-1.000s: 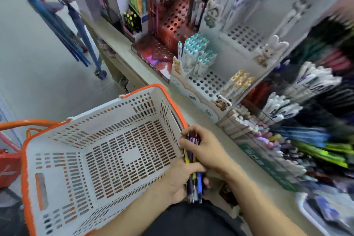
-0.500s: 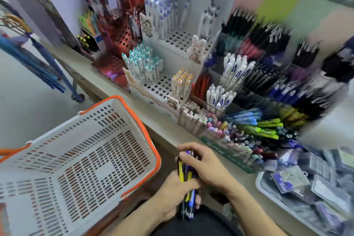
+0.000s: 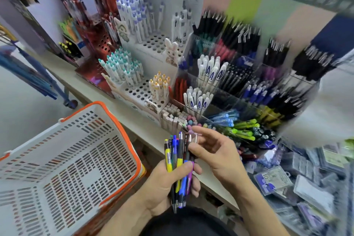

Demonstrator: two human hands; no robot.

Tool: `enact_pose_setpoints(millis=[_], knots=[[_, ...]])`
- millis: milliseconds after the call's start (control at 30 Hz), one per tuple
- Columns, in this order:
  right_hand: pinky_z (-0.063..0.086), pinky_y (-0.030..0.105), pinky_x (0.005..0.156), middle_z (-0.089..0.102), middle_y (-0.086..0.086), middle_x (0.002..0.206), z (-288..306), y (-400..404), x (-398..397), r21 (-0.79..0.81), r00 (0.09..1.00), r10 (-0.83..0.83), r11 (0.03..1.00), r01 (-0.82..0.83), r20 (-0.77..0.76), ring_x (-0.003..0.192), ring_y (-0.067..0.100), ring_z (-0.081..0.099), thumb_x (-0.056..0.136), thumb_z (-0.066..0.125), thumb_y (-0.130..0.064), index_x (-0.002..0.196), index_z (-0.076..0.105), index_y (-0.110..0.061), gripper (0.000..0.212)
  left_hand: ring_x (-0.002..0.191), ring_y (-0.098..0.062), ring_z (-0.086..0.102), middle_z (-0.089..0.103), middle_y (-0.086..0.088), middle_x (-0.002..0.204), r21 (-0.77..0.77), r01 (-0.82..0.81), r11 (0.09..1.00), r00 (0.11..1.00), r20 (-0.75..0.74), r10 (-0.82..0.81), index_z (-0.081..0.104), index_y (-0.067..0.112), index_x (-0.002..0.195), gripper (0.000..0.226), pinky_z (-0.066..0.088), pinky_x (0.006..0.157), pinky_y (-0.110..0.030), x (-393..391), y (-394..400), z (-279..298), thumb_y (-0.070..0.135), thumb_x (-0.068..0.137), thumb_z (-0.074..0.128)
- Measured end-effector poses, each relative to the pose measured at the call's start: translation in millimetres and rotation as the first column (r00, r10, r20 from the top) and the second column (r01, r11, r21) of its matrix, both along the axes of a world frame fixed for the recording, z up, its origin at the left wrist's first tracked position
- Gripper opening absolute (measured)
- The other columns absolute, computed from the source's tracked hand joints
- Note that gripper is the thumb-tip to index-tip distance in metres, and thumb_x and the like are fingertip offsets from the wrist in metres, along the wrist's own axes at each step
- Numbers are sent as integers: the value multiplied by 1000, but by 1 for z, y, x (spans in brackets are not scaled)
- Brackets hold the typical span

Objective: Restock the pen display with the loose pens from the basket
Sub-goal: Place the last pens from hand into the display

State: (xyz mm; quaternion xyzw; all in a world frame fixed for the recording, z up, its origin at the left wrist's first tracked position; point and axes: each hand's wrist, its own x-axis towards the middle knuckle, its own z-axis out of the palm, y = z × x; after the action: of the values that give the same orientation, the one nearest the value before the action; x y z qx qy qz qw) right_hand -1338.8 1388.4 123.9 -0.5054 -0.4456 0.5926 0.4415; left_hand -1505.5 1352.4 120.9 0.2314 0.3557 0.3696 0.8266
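Observation:
My left hand [image 3: 162,184] grips a bundle of several loose pens [image 3: 177,159], yellow, blue, black and purple, tips pointing down. At the upper end of the bundle my right hand [image 3: 216,151] pinches one dark pen with a silver clip [image 3: 192,139] between thumb and forefinger. Both hands are low in the middle, in front of the shelf. The pen display [image 3: 229,86] of clear compartments packed with black, blue, white and green pens stands just beyond them. The white basket with an orange rim [image 3: 122,130] sits at the lower left, and no pens show inside it.
A white perforated stand [image 3: 153,44] with white pens and a rabbit figure is left of the clear display. A red stand [image 3: 99,44] is further left. Packaged items in a tray [image 3: 306,188] lie at the lower right. The shelf edge [image 3: 134,119] runs diagonally between basket and displays.
The view swung right and up from the basket to the display. My hands rose with the bundle, and my right hand shifted from covering the pens to pinching one at its top.

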Motion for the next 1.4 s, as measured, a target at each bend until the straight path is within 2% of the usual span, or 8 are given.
enact_pose_setpoints(millis=[333, 533, 900, 1067, 1133, 1200, 1300, 1400], knots=[[56, 26, 73, 78, 8, 108, 15, 10, 17, -75, 993, 120, 990, -119, 11, 96, 22, 74, 86, 77, -17, 121, 68, -13, 36, 74, -28, 64, 67, -19, 100, 20, 69, 997, 998, 1, -69, 68, 6, 117, 29, 57, 65, -35, 1, 6, 1, 13, 89, 68], [50, 20, 59, 68, -4, 75, 19, 14, 19, -13, 975, 162, 987, -162, 153, 66, 10, 63, 86, 80, -5, 99, 76, -12, 15, 74, -29, 59, 58, -24, 100, 30, 191, 981, 981, 41, -192, 66, 2, 117, 26, 53, 70, -38, 7, 5, -3, 14, 93, 69], [57, 34, 74, 65, 11, 98, 64, 28, 43, 412, 983, -174, 892, 186, -67, 78, 24, 67, 95, 67, -16, 102, 59, -8, 13, 68, -25, 57, 52, -21, 92, -38, 139, 990, 988, 76, -136, 65, -4, 114, 37, 52, 62, -36, 9, 16, -11, 18, 86, 75], [60, 44, 85, 68, 8, 108, 44, 5, 36, 482, 983, 105, 860, -166, 152, 95, 30, 73, 87, 75, 3, 92, 68, -2, 10, 69, -24, 62, 63, -15, 91, -214, -59, 975, 979, 177, 99, 69, 3, 115, 70, 54, 63, -36, 9, 26, -14, 41, 61, 94], [57, 37, 88, 71, -2, 107, 30, -4, 31, 433, 924, 219, 833, -344, 313, 99, 24, 72, 84, 80, 3, 87, 77, -8, 12, 85, -30, 66, 66, -19, 101, -265, -99, 959, 983, 123, 135, 73, 4, 113, 81, 55, 83, -46, 9, 30, -15, 50, 50, 96], [52, 30, 95, 74, -9, 105, 20, -11, 26, 384, 852, 319, 788, -482, 415, 100, 15, 71, 85, 82, -3, 86, 81, -14, 11, 95, -32, 63, 67, -18, 103, -261, -137, 956, 986, 55, 157, 75, 4, 110, 75, 48, 96, -51, 11, 33, -15, 49, 52, 93], [51, 32, 95, 76, -17, 100, 16, -12, 25, 301, 778, 389, 763, -572, 493, 99, 12, 68, 86, 80, -7, 92, 83, -22, 16, 83, -25, 66, 68, -16, 91, -166, -183, 969, 980, -109, 167, 77, 5, 94, 40, 55, 79, -39, 14, 34, -14, 29, 63, 85], [54, 32, 80, 74, -10, 91, 22, -7, 27, 326, 853, 247, 847, -420, 460, 89, 17, 69, 85, 74, 2, 93, 80, -26, 30, 80, -29, 64, 65, -21, 90, -116, -130, 985, 986, -116, 117, 73, 2, 105, 36, 57, 69, -37, 15, 32, -12, 19, 74, 79]])
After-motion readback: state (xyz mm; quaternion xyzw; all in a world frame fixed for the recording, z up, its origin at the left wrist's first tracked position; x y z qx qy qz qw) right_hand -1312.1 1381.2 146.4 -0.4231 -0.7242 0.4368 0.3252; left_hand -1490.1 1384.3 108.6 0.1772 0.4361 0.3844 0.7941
